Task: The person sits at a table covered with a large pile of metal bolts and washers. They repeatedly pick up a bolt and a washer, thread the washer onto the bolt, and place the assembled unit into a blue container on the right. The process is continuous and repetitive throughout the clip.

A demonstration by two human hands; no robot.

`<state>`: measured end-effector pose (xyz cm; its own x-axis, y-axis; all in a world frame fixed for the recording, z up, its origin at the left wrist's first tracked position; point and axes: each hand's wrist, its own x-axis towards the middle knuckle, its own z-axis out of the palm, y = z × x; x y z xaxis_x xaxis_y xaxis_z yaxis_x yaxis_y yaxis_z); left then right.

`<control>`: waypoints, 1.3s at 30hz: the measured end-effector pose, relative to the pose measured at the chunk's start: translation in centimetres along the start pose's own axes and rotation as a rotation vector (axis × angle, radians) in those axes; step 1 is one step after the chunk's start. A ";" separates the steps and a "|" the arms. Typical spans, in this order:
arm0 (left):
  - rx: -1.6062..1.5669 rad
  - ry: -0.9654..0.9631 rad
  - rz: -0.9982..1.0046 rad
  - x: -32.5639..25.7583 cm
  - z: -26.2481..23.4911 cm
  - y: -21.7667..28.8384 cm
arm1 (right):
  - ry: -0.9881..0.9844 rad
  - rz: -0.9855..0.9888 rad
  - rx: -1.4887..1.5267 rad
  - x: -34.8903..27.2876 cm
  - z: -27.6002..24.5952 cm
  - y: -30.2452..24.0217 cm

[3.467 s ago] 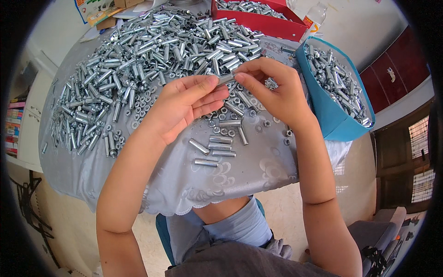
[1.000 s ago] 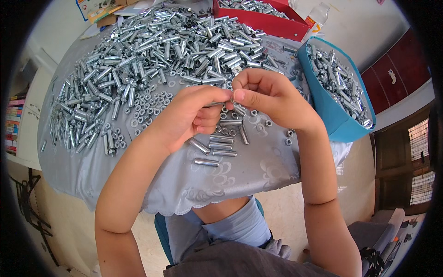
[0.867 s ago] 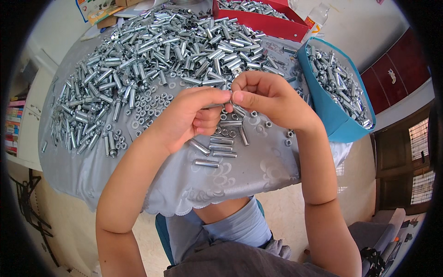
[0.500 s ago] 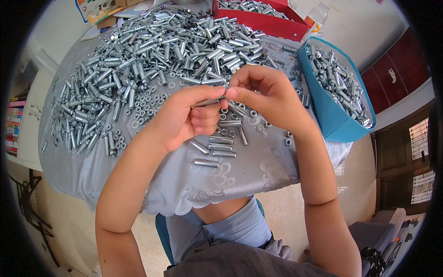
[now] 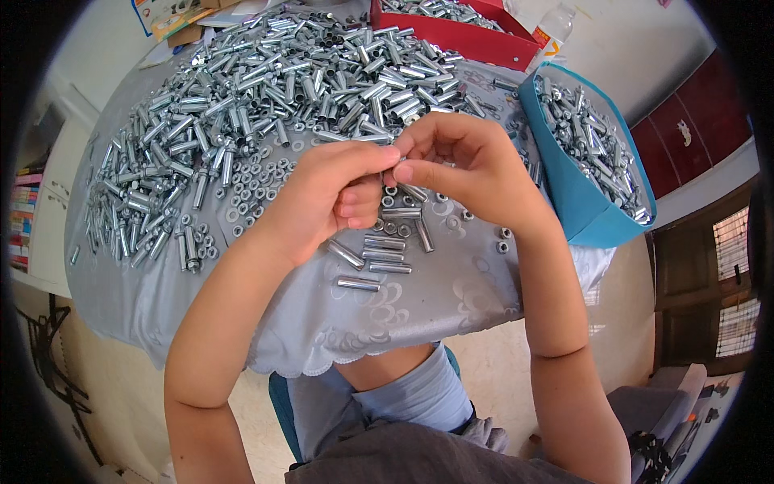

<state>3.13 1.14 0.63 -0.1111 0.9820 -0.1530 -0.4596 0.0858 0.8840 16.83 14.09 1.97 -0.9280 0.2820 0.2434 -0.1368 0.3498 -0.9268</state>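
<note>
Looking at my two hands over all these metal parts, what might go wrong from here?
The small silver metal piece pinched between the left hand and right hand could slip and get lost among the loose silver metal nuts below. The shiny silver metal tube nearest the front edge of the grey cloth-covered table might roll off if knocked.

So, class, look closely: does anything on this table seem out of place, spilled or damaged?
Nothing looks clearly damaged or spilled. One mild oddity: two nuts lie apart from the other nuts, over toward the blue box.
</note>
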 end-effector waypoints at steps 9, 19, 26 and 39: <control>0.155 0.079 0.125 -0.3 0.7 -0.5 | 0.042 -0.039 -0.099 0.1 0.3 0.1; 0.009 0.065 0.083 -0.4 0.7 -0.3 | 0.066 -0.177 -0.245 -0.3 -0.7 -0.6; -0.141 0.144 0.093 0.2 -0.1 0.2 | 0.407 -0.034 -0.402 0.0 -2.4 0.0; -0.200 0.225 0.000 0.4 -1.0 0.3 | 0.126 0.345 -0.835 -1.2 -3.7 1.5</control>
<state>2.12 1.40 0.38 -0.2932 0.9180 -0.2669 -0.6219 0.0288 0.7825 19.06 17.53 1.37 -0.8193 0.5695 0.0665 0.4823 0.7472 -0.4573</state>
